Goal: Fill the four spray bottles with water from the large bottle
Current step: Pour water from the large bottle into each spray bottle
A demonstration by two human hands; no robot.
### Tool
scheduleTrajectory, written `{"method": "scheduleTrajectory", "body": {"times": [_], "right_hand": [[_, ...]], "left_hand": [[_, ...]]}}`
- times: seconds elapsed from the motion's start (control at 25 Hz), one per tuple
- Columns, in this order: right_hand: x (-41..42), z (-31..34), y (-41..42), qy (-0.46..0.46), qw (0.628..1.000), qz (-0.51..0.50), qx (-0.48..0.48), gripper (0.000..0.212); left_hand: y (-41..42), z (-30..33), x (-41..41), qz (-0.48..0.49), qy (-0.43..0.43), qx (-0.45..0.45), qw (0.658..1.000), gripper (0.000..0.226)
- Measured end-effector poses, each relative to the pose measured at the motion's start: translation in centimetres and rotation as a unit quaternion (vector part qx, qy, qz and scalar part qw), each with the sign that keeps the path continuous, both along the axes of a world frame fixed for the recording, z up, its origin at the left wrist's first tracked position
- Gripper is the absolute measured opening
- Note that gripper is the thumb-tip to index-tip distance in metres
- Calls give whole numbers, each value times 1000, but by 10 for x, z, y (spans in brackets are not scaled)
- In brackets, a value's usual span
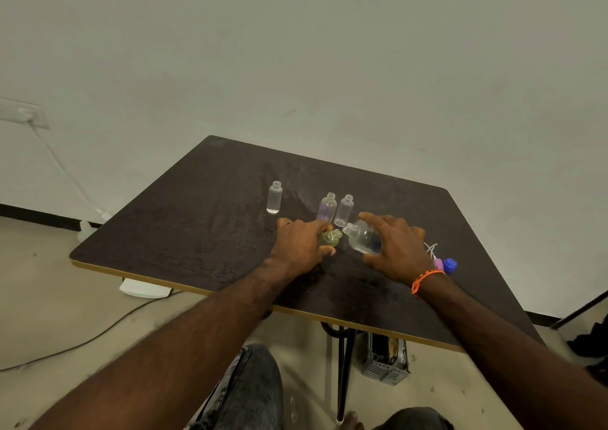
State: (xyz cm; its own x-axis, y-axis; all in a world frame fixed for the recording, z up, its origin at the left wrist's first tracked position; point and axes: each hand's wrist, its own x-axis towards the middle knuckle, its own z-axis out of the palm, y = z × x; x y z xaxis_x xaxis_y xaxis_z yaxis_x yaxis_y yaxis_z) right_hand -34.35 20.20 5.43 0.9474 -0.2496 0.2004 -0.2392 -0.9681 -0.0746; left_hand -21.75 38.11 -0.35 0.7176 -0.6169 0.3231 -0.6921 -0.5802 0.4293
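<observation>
Though every bottle on the dark desk [204, 219] is plain, with no label or lettering that can be read, their tints set them apart. The left hand [301, 244] grips a small yellowish-green spray bottle [330, 237], uncapped and tilted, its open neck pointing right. The right hand [398, 248] is curled over the large bottle [360, 237], a clear rounded one held tipped on its side, its open mouth just beside the green bottle's neck; a bluish patch shows through its wall near the palm, and what it is cannot be told. Behind the hands stand three more small spray bottles, all upright and uncapped: a clear bottle [274, 198] apart to the left, a purple-tinted bottle [326, 206] and, just beside it, another clear one [344, 210]. At the right of the desk, near the right wrist with its orange band [426, 278], lie a blue cap [449, 265], a pink sprayer top [438, 263] and thin white tubes [431, 248].
</observation>
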Motion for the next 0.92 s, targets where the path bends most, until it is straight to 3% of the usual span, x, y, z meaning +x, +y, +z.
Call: {"method": "scheduleTrajectory", "body": {"times": [0.28,0.48,0.68,0.92], "right_hand": [[1,-5,5,-97,980,20,170,81],[-3,-17,10,-170,945,-5,279,77],[-7,-31,9,-214,915,-12,341,74],[-7,-41,2,-226,893,-12,389,78]], "left_hand": [[11,-7,-2,23,19,-61,998,54],[19,-9,-9,56,-26,-49,997,48],[20,-8,-9,83,-19,-52,995,40],[9,-10,8,130,-23,-47,990,50]]}}
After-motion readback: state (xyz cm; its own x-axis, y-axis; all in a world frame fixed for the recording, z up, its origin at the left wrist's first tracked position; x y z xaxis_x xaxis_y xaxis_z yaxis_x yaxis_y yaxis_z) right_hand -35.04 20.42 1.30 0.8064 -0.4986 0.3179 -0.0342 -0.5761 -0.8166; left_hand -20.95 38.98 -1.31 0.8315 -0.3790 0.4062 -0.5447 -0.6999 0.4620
